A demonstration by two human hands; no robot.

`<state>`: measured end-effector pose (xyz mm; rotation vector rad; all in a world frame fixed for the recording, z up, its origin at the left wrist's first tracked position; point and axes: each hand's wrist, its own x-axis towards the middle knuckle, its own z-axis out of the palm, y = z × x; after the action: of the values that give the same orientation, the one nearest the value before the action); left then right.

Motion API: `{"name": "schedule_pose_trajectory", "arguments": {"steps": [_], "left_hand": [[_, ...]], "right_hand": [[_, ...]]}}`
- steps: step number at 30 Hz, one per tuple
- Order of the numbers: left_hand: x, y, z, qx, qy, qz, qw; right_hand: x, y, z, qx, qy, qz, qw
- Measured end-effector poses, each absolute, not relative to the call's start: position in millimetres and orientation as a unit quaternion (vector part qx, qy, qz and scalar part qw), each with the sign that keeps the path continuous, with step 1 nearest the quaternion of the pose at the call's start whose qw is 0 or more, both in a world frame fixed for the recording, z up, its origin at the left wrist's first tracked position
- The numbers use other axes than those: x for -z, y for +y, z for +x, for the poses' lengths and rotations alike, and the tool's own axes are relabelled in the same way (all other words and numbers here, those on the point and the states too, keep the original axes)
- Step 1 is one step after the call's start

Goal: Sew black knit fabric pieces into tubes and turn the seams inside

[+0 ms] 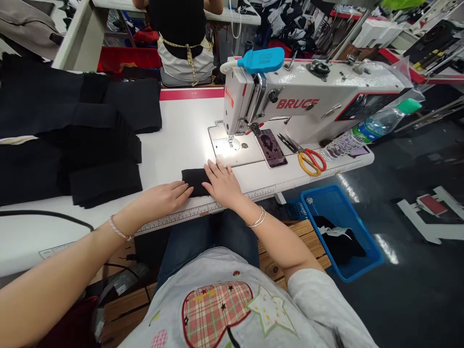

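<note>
A small black fabric piece (pixel 195 182) lies flat near the front edge of the white sewing table (pixel 174 145). My left hand (pixel 167 197) rests at its left end, fingers extended and close together, fingertips touching the cloth. Over its right end lies my right hand (pixel 223 182), palm down with fingers spread, covering part of the cloth. Behind my hands stands the sewing machine (pixel 300 96), its lit needle area and presser foot (pixel 231 141) just beyond my right fingertips. Stacks of folded black fabric (pixel 105 181) lie to the left of my left hand.
Right of the needle plate lie a phone (pixel 271 148), scissors (pixel 311 161) and black snips (pixel 286 143). A plastic bottle (pixel 373 126) leans by the machine. A blue basket (pixel 344 232) holding dark cloth stands below right. Another person (pixel 181 34) sits beyond the table.
</note>
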<state>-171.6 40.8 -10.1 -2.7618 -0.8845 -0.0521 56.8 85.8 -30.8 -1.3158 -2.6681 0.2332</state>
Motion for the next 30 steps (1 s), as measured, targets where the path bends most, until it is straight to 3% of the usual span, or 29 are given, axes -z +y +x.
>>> {"name": "schedule_pose_trajectory", "arguments": {"steps": [6,13,30], "left_hand": [[1,32,-136,-0.015,-0.403,-0.905,0.136],[22,41,-130,0.133,-0.47,-0.864,0.119],[22,39,-126,0.148,-0.505,-0.834,0.166]], "right_hand": [[33,85,57,-0.064,-0.892,-0.439,0.088],[35,85,58,-0.058,-0.891,-0.437,0.106],[35,85,57,-0.064,-0.888,-0.444,0.101]]}}
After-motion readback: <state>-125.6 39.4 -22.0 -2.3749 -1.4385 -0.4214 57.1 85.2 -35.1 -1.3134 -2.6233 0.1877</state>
